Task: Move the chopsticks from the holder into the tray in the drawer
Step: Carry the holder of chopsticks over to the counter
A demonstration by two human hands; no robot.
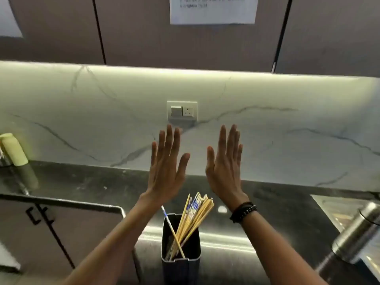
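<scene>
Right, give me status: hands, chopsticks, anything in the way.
Hands open, empty: left hand, right hand. The chopsticks stand in the holder. Drawer, tray not in view. Nothing blocking the holder.

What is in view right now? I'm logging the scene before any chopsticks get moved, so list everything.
chopsticks: a bundle, count unclear; mostly tan, some patterned blue and white; standing in the holder
holder: one; dark; on the counter, bottom centre
counter: one; dark, glossy; across the lower frame
backsplash: one; white marble, grey veins; behind the counter
socket plate: one; white; on the backsplash
paper notice: one; white; on an upper cabinet
container: one; pale green; far left
steel flask: one; silver; right edge
bracelet: one; black; right wrist
left hand: open, raised above the holder
right hand: open, raised beside it
</scene>
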